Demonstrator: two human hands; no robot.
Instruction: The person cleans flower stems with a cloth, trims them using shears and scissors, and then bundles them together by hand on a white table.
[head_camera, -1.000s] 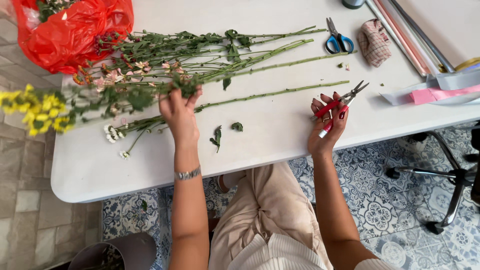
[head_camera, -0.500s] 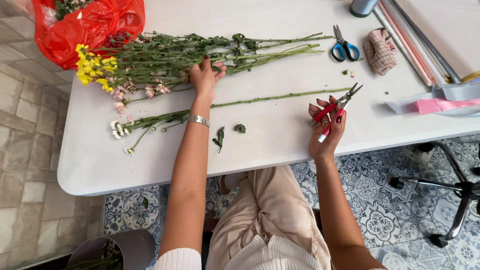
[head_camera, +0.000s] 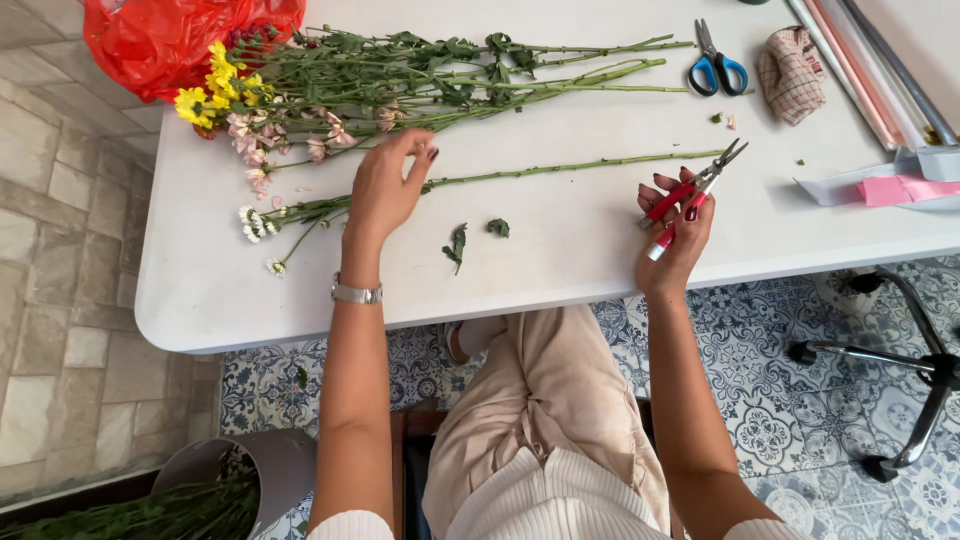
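Note:
My left hand (head_camera: 388, 185) hovers over the white table (head_camera: 560, 250), fingers apart, just above a long green flower stem (head_camera: 560, 168) with small white blooms at its left end. It holds nothing. My right hand (head_camera: 678, 228) grips red-handled pruning shears (head_camera: 695, 192), blades pointing up and to the right near the stem's cut end. A pile of long-stemmed flowers (head_camera: 420, 75), with yellow and pale pink blooms at the left, lies beyond my left hand.
A red plastic bag (head_camera: 170, 40) sits at the far left corner. Blue-handled scissors (head_camera: 715, 62), a checked cloth (head_camera: 792, 72), wrapping rolls (head_camera: 870, 70) and pink ribbon (head_camera: 900, 188) lie to the right. Loose leaves (head_camera: 470, 238) lie near the front. A grey bucket (head_camera: 250, 470) stands below left.
My left hand has drawn back from the flower pile toward me and now hovers over the single stem. The right hand keeps the shears in the same spot.

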